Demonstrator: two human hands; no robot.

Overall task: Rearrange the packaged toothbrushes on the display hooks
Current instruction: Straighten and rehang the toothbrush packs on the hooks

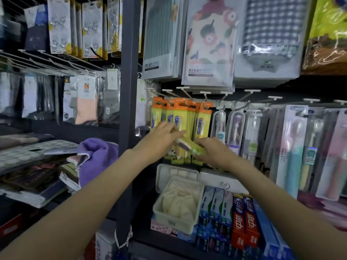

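My right hand [208, 147] blurs with the loose toothbrush pack [189, 146]; its print is unreadable, my grip unclear.

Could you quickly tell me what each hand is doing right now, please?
Left hand: fingers straight, touching the hanging yellow-and-orange toothbrush packs; open.
Right hand: fingers curled round a loose yellow-green toothbrush pack, off the hooks.

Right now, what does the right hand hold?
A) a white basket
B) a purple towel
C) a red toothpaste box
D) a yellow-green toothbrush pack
D: the right hand grips a yellow-green toothbrush pack, tilted, in front of the hanging yellow packs, while the left hand reaches to those packs.
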